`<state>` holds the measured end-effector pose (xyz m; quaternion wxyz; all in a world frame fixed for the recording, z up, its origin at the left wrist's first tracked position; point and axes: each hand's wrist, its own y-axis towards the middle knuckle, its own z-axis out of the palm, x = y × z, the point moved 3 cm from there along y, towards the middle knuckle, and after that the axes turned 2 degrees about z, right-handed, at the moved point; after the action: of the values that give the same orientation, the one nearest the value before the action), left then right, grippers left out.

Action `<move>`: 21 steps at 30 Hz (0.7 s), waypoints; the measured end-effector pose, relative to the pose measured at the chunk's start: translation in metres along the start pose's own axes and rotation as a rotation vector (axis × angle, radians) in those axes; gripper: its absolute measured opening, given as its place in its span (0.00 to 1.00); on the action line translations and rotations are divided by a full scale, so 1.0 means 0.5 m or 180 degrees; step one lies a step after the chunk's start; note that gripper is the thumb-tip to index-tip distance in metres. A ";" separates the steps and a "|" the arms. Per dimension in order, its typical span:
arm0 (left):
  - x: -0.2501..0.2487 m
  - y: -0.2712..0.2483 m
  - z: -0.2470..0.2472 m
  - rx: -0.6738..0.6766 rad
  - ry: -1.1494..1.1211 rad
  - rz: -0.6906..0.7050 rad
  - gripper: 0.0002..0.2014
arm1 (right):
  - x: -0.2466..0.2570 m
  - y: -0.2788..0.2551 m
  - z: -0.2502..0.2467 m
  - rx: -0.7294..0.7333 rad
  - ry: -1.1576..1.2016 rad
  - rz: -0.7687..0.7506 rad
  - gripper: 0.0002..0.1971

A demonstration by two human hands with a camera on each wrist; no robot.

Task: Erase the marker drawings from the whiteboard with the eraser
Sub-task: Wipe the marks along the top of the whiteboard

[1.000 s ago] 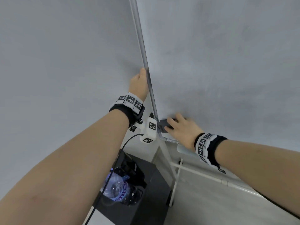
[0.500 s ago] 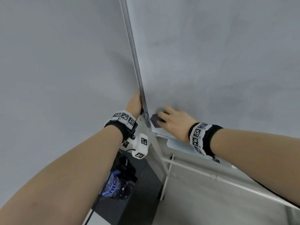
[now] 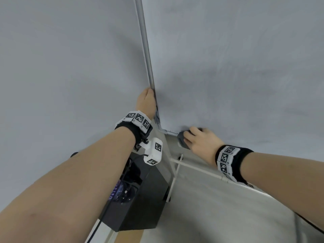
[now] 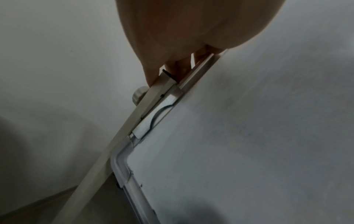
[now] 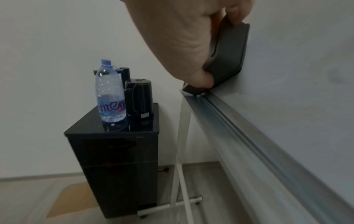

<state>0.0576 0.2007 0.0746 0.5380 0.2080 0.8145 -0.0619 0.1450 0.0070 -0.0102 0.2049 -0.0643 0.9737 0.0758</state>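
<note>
The whiteboard (image 3: 236, 67) fills the right of the head view, with only faint grey smears on it. My right hand (image 3: 198, 141) grips the dark grey eraser (image 3: 183, 140) at the board's bottom left corner, just above the tray. In the right wrist view the eraser (image 5: 228, 60) lies flat against the whiteboard (image 5: 306, 75), thumb and fingers curled round it. My left hand (image 3: 146, 102) grips the whiteboard's left frame edge (image 3: 145, 41). The left wrist view shows its fingers (image 4: 172, 69) wrapped round the stand post beside the whiteboard (image 4: 249, 136).
A metal marker tray (image 5: 249, 144) runs along the board's bottom edge. A black cabinet (image 5: 118, 166) stands left of the board's white stand leg (image 5: 181, 151), holding a water bottle (image 5: 110, 91) and a black kettle (image 5: 138, 100). A plain wall (image 3: 61, 67) is on the left.
The right hand has slid the eraser down and a little right, to the bottom frame by the tray. The left hand stays gripping the board's left edge. The head view has shifted.
</note>
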 end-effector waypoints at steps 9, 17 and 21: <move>-0.005 -0.004 -0.006 -0.0029 0.0124 -0.0088 0.16 | 0.012 0.055 -0.035 0.0280 -0.0216 -0.0165 0.13; -0.006 0.000 0.003 -0.0101 0.0297 0.0039 0.14 | 0.053 0.115 -0.027 0.0567 -0.0417 -0.0226 0.13; -0.008 -0.004 0.013 -0.0028 0.0302 0.0074 0.17 | 0.029 0.059 -0.018 0.0803 -0.0585 -0.0351 0.14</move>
<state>0.0637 0.1958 0.0753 0.5004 0.2178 0.8369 -0.0421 0.1237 0.0328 -0.0047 0.3035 -0.0842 0.9476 -0.0529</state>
